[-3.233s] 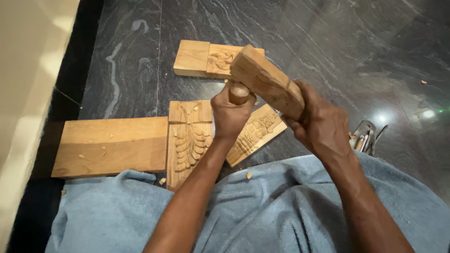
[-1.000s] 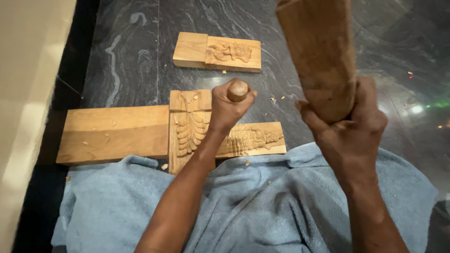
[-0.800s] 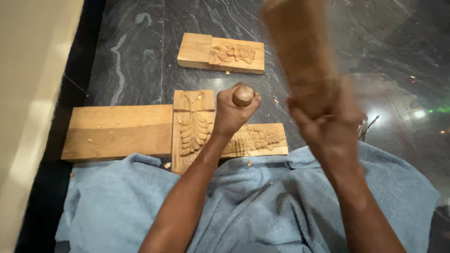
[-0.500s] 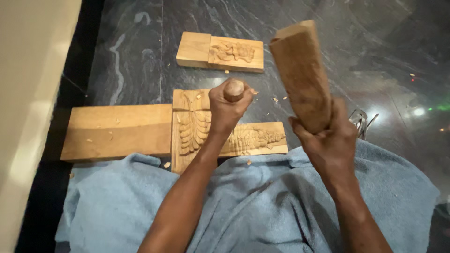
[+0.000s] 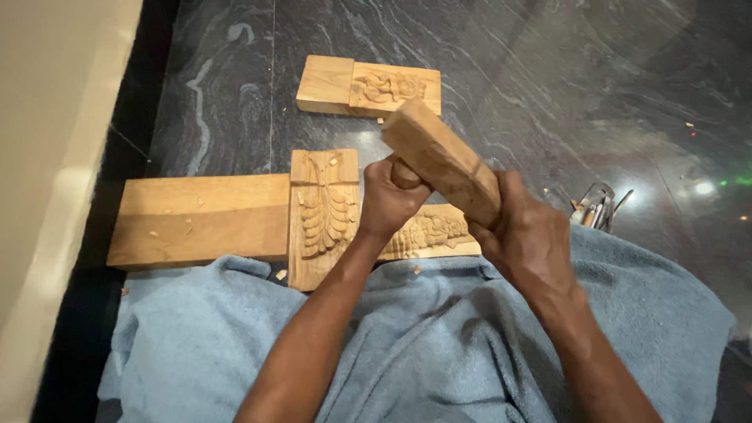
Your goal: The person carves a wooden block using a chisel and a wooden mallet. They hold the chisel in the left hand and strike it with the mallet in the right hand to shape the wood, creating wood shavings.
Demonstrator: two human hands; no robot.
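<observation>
mallet (image 5: 442,160) now down on chisel handle (image 5: 404,174), right hand (image 5: 526,239) lowered

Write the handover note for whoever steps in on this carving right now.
Left hand: fist round the round-topped wooden chisel handle, held over the carved piece.
Right hand: grips the long wooden mallet block, its face down at the handle top.
Cross-shaped carved wooden panel lies on the dark marble floor at the blue towel edge.
Done: leaf relief cut, chips scattered.
Left: right-arm carving; its finish is hidden by the hands.
</observation>
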